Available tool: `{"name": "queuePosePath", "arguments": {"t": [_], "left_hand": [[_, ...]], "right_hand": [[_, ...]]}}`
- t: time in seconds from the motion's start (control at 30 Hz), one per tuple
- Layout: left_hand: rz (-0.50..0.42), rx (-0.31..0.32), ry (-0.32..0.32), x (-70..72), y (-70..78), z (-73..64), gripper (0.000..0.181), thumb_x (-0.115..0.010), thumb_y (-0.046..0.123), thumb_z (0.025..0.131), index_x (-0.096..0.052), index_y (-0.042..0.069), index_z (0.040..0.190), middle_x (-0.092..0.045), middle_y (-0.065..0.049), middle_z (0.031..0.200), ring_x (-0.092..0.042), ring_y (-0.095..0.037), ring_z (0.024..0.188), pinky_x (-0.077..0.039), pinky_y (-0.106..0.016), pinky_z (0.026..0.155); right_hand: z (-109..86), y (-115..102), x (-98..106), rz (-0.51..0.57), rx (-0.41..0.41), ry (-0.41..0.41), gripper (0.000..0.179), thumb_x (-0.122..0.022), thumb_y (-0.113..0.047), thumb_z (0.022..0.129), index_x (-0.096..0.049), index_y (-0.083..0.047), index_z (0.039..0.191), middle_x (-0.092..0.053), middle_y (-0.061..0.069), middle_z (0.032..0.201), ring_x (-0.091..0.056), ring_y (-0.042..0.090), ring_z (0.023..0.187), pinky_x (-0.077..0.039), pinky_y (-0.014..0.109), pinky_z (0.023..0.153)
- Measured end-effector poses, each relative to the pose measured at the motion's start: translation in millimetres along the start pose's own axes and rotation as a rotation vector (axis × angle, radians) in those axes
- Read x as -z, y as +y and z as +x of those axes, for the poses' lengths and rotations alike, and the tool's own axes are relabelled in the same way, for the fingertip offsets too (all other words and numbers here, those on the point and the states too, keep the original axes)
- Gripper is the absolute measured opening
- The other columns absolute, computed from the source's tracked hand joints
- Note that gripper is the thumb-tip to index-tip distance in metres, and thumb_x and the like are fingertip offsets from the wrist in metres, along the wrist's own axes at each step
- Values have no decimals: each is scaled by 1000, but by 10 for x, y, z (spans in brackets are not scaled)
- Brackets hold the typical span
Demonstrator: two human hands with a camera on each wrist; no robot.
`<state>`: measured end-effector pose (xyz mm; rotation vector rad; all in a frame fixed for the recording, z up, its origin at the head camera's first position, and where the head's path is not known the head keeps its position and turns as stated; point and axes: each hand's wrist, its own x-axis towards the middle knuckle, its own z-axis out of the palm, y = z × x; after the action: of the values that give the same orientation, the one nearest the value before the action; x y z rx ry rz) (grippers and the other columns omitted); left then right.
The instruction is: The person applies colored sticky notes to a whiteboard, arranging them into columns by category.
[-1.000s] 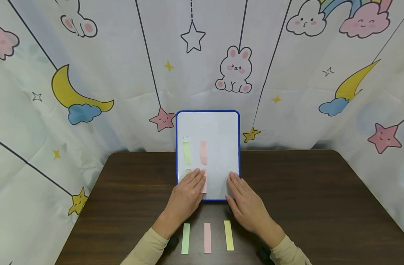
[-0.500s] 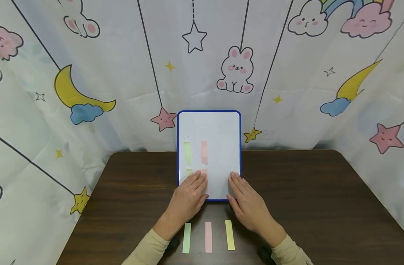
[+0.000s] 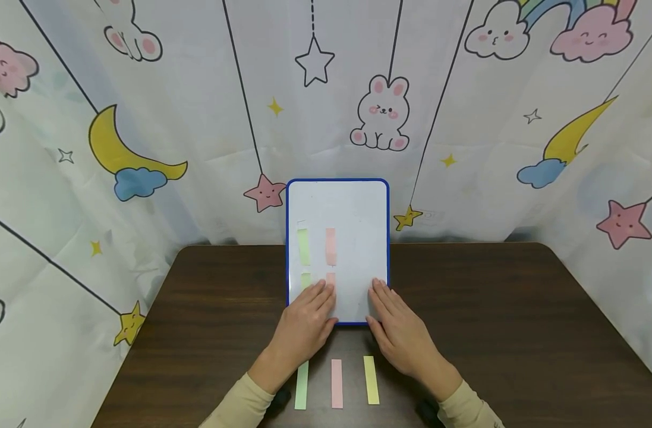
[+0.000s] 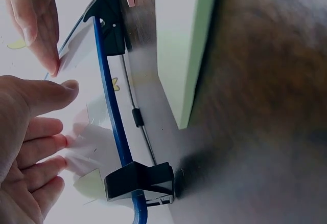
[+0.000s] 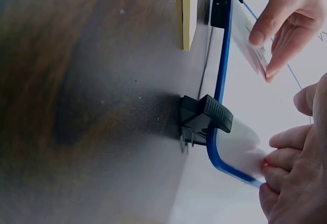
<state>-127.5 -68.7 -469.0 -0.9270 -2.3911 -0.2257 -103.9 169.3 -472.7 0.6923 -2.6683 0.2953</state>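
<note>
The left hand (image 3: 303, 321) has slid over the lower pink strip (image 3: 331, 278), fingers (image 3: 320, 296) now hiding its bottom end.

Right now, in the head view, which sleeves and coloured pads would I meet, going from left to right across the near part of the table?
Left sleeve, green pad, pink pad, yellow pad, right sleeve.

Gap between left hand (image 3: 306, 320) and right hand (image 3: 403, 330); whiteboard (image 3: 358, 238) blocks beyond.

In the head view, the whiteboard's (image 3: 358, 238) lower pink strip (image 3: 331, 278) is partly hidden.
</note>
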Motion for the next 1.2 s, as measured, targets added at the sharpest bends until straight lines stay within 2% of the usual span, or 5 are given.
{"name": "queuePosePath", "arguments": {"t": [0.1,0.33,0.77,1.07,1.2], "left_hand": [[10,-1,-13,-5,6,-9,45,-79,29,82,-70,6,119,-67,-9,129,-60,-25,127,-47,-36,110],[7,16,-41,-8,15,-12,44,-76,24,83,-68,5,122,-66,-8,131,-58,-24,128,-46,-37,111],[-2,17,-51,-5,17,4,44,-77,22,82,-68,5,122,-66,-9,131,-59,-24,127,-47,-38,110],[29,9,-33,7,19,14,43,-76,26,83,-69,5,121,-67,-8,129,-61,-25,125,-48,-38,109],[39,15,-35,27,15,15,43,-75,28,84,-69,6,120,-68,-7,128,-61,-23,125,-48,-38,109]], "right_hand": [[-14,-7,-10,10,-6,-2,58,-57,-30,96,-44,-2,145,-38,13,157,-39,25,145,-4,21,125],[-18,-21,-17,14,-14,-13,59,-58,-29,96,-43,-1,146,-37,13,157,-38,25,145,-37,47,116],[-30,-11,-26,13,-11,11,58,-59,-29,95,-45,-1,145,-37,13,157,-39,25,145,-38,47,115],[-27,-1,-30,31,5,29,59,-59,-27,95,-45,1,144,-38,15,156,-41,27,144,4,16,123],[-20,-9,-33,41,-3,24,58,-56,-29,97,-43,0,146,-37,14,157,-40,27,144,1,17,124]]}}
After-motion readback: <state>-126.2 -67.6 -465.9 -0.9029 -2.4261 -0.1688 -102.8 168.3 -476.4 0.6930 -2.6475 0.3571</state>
